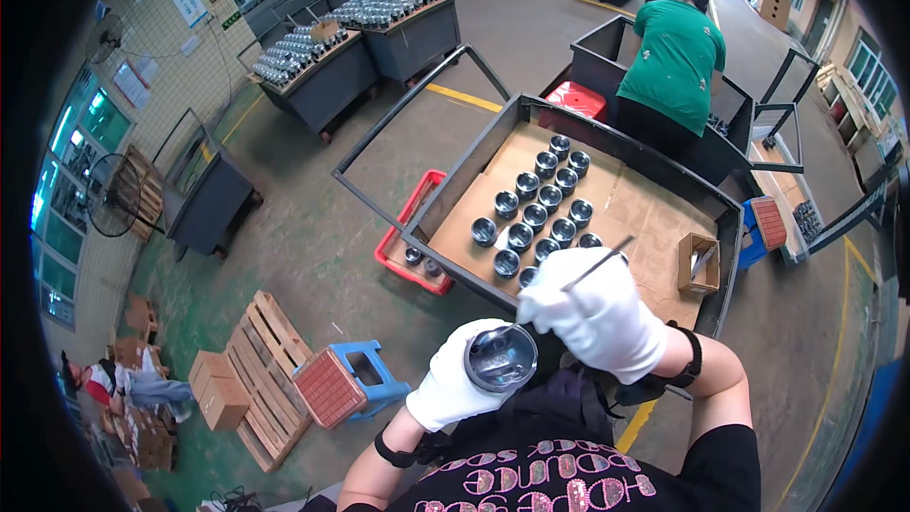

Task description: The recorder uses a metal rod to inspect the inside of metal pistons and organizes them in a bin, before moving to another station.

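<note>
My left hand (449, 381), in a white glove, is closed around a round, hollow metal cup-shaped part (500, 358), its opening turned up toward me. My right hand (597, 313), also gloved in white, grips a thin dark rod-like tool (599, 264). One end of this tool sticks out above the fist; below, a slim tip reaches the rim of the metal part. Beyond my right hand, several matching metal parts (535, 218) stand in rows on cardboard (626, 199) inside a dark metal cart (697, 192).
A small open cardboard box (699, 264) sits in the cart's right corner. Left of it are a red tray (403, 261), a blue-and-red stool (346, 384) and a wooden pallet (270, 374). Across the cart, a person in green (673, 66) bends over another cart. Loaded carts (322, 81) stand far left.
</note>
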`<state>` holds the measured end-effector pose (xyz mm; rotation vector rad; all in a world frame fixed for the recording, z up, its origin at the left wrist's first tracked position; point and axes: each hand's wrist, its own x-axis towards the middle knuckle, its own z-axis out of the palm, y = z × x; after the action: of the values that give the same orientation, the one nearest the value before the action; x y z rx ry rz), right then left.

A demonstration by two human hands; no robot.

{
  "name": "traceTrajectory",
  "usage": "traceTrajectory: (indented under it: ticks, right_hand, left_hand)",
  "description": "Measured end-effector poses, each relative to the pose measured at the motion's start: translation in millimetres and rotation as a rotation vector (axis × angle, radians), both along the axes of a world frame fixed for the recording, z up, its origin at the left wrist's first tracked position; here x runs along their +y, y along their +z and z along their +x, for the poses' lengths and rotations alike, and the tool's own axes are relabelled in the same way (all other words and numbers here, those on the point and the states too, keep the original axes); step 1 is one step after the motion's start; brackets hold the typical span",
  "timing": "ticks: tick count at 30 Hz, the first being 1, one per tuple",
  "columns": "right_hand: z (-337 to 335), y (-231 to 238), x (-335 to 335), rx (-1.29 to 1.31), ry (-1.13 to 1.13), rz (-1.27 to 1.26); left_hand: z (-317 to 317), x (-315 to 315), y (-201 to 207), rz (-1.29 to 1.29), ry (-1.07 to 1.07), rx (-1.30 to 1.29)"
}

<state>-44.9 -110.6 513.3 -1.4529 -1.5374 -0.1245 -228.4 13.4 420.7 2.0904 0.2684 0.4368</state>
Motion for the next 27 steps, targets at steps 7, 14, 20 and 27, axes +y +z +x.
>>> traceTrajectory:
  ticks: [7, 14, 20, 27]
  right_hand:
    - [-4, 11, -20, 0.545, 0.123, -0.015]
    - [3, 12, -49, 0.564, -0.054, -0.048]
    - [7, 16, -41, 0.387, -0.034, -0.054]
    - [8, 2, -33, 0.174, 0.073, -0.091]
  left_hand:
    - [-7, 13, -4, 0.048, -0.033, -0.153]
    - [-7, 23, 0, 0.022, -0.041, -0.118]
    - [-4, 26, 2, 0.050, -0.068, -0.101]
    - [-4, 29, 4, 0.066, -0.106, -0.139]
